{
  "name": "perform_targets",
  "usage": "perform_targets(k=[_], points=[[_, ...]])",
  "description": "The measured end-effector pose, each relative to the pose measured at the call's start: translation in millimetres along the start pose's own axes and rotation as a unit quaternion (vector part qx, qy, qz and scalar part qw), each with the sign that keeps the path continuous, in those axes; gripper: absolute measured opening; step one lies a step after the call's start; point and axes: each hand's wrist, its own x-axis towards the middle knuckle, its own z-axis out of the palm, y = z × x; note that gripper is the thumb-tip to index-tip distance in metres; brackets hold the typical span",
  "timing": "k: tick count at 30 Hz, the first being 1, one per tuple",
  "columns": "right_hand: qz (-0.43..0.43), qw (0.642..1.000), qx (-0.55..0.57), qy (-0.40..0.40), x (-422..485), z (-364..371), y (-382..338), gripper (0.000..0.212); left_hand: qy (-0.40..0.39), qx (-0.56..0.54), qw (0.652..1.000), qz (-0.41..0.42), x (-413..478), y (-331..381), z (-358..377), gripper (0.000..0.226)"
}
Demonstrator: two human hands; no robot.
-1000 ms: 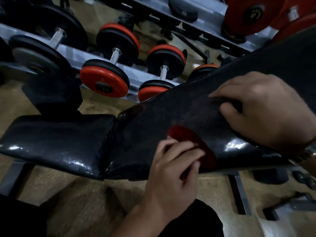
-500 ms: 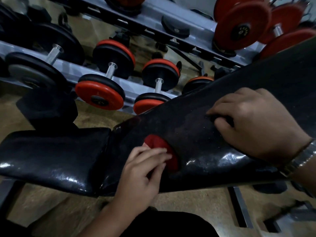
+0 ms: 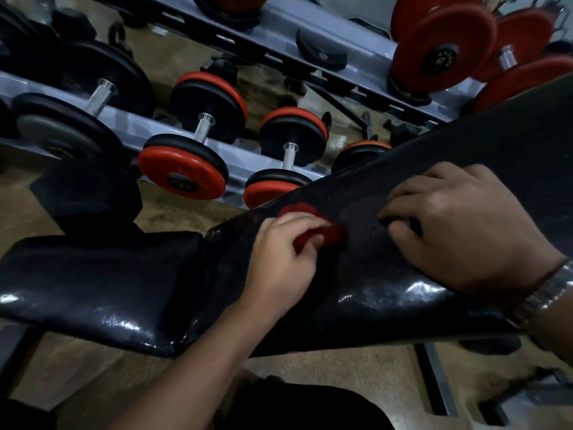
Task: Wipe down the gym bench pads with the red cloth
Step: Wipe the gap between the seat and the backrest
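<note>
A black glossy gym bench fills the middle: a flat seat pad (image 3: 93, 283) at the left and an inclined back pad (image 3: 403, 290) rising to the right. My left hand (image 3: 279, 262) presses the bunched red cloth (image 3: 313, 225) against the lower far part of the back pad, fingers curled over it; most of the cloth is hidden under the hand. My right hand (image 3: 465, 225) rests knuckles-up on the back pad just right of the cloth, fingers curled against the pad, with a metal watch (image 3: 548, 293) on the wrist.
Behind the bench runs a grey dumbbell rack (image 3: 254, 159) holding several black-and-red dumbbells (image 3: 186, 169). Large red dumbbells (image 3: 440, 51) sit on the upper tier at the top right. Tan floor lies below, with the bench's metal frame (image 3: 434, 377) underneath.
My left hand has slid the red cloth from the near edge of the back pad up toward its far edge and leftward. My right hand has stayed on the pad.
</note>
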Motion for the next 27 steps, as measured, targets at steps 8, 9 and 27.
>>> perform_targets(k=[8,9,27], points=[[0.007,1.000,0.003,-0.006,1,-1,1,0.041,0.001,0.009,1.000,0.026,16,-18,-12,0.027],[0.010,1.000,0.001,-0.007,2,-1,0,0.042,-0.001,0.005,1.000,0.025,20,-11,-5,0.028],[0.012,1.000,0.004,0.027,1,5,2,0.041,0.023,-0.012,0.999,0.045,18,-24,0,0.023]])
